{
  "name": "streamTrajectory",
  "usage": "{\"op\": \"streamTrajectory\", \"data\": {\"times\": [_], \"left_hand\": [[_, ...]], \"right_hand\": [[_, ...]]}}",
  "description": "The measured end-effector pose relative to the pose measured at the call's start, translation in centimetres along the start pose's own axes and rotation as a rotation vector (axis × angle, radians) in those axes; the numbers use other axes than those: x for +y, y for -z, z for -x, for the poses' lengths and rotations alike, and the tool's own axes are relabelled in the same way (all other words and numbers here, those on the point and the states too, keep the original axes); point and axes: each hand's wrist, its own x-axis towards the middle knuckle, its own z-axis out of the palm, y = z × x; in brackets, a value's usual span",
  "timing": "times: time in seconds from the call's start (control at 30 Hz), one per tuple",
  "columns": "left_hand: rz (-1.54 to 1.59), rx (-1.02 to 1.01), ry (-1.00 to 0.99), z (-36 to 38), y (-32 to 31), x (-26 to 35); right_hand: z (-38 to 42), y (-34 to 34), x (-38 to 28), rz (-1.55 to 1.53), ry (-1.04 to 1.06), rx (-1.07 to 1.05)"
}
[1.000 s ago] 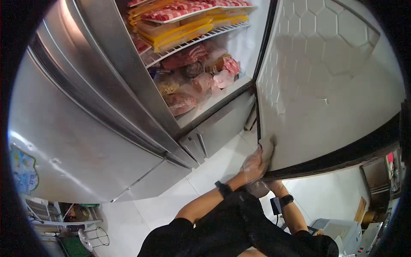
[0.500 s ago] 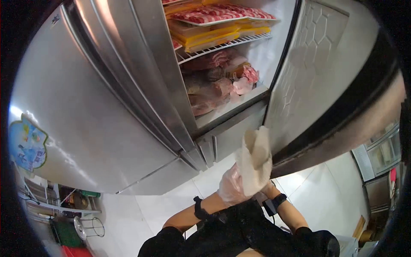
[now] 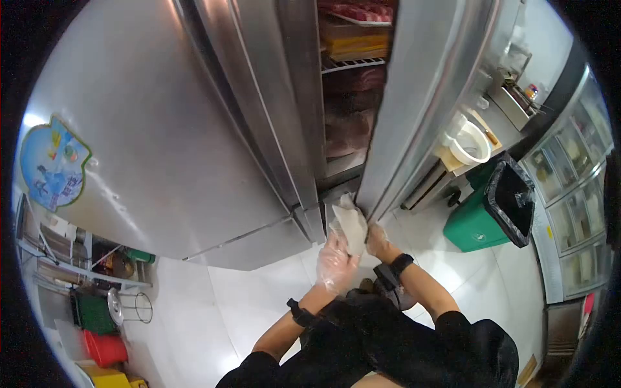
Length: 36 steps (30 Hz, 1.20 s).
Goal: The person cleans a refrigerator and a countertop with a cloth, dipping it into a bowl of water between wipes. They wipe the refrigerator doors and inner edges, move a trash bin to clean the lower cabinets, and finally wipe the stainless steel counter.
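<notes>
Left hand [image 3: 336, 266]: mine, in a clear plastic glove, fingers closed round a folded white cloth [image 3: 352, 229]. The cloth stands up from my grip, just beside the lower edge of the freezer door [image 3: 414, 103].

Right hand [image 3: 380, 243]: mine, at the bottom of that door's edge, near the cloth – fingers partly hidden, so I cannot tell how wide or narrow they are.

Wrists: a black band [image 3: 301, 313] on the left; a black watch [image 3: 402, 262] on the right.

Freezer door: stainless steel, partly open, my view through the gap narrow. Within, a white tray [image 3: 362, 19] of sliced red meat above yellow-edged packs [image 3: 356, 46]; under those, a white wire shelf [image 3: 352, 64]; at the bottom, larger pieces of meat [image 3: 348, 129], dimly seen.

To the left: a closed steel door [image 3: 149, 129] bearing a blue sticker [image 3: 55, 163]. Lower left, a rack [image 3: 84, 268], a green crate [image 3: 97, 310] and a red basin [image 3: 105, 348].

To the right: a white bowl [image 3: 470, 143] on a counter; a green bin [image 3: 475, 220] with a black liner; a clear-fronted cabinet [image 3: 576, 194].

Underfoot: white floor tiles [image 3: 259, 291].
</notes>
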Motion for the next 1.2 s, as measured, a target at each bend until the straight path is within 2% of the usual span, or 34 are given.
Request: {"op": "streamTrajectory", "data": {"times": [0.03,0.1,0.17,0.2,0.23,0.3,0.33,0.43,0.47,0.5,0.57,0.7,0.8,0.83,0.97,1.03,1.1,1.13,1.2], "left_hand": [[0.062,-0.004,0.086,0.3,0.1,-0.8],[0.083,0.062,0.076,0.8,1.0,-1.3],[0.142,0.096,0.242,2.2,0.6,-2.9],[0.137,0.1,0.254,2.4,0.9,-3.2],[0.147,0.122,0.3,2.7,1.3,-3.4],[0.152,0.145,0.357,3.1,1.9,-3.6],[0.165,0.173,0.382,3.1,2.2,-3.7],[0.156,0.228,0.404,3.4,2.3,-4.5],[0.137,0.255,0.388,3.4,2.2,-4.8],[0.133,0.257,0.395,3.3,2.5,-4.6],[0.138,0.158,0.536,3.1,3.2,-4.0],[0.145,0.205,0.463,2.9,3.2,-4.1],[0.14,0.216,0.465,2.5,3.2,-3.7],[0.137,0.214,0.46,2.3,3.3,-3.4],[0.112,0.177,0.481,1.9,3.0,-3.8],[0.125,0.209,0.476,1.4,2.7,-3.8],[0.135,0.244,0.467,0.8,2.8,-3.7],[0.198,0.302,0.414,0.1,3.0,-3.3],[0.266,0.363,0.368,-1.4,3.6,-2.1]], "right_hand": [[-0.7,0.6,0.7,0.337,0.111,-0.11],[-2.9,1.7,1.3,1.005,0.352,-0.323],[-5.6,2.1,1.5,1.668,0.608,-0.525],[-7.3,-3.6,-7.0,1.633,-0.242,-0.589],[-8.5,-3.8,-7.5,1.629,-0.236,-0.602],[-9.5,-4.5,-7.8,1.788,-0.066,-0.516],[-9.2,-4.7,-8.6,1.745,0.036,-0.365],[-13.7,-5.1,-1.4,1.704,-0.044,-0.452],[-11.6,-6.1,-13.0,1.634,-0.166,-0.525],[-12.0,-6.2,-13.2,1.63,-0.162,-0.534],[-12.5,-6.2,-13.1,1.52,-0.1,-0.437],[-14.3,-6.3,-10.6,1.572,-0.031,-0.295],[-14.8,-6.6,-12.9,1.59,-0.014,-0.219],[-15.1,-6.7,-14.0,1.561,-0.106,-0.269],[-15.0,-6.4,-15.2,1.57,-0.189,-0.361],[-14.6,-5.4,-13.9,1.543,-0.024,-0.393],[-11.2,-5.4,-9.6,0.119,-0.305,0.175],[-10.3,-6.5,-15.1,-0.164,-0.656,0.246],[-4.8,-8.2,-23.4,-0.277,-0.43,0.092]]}}
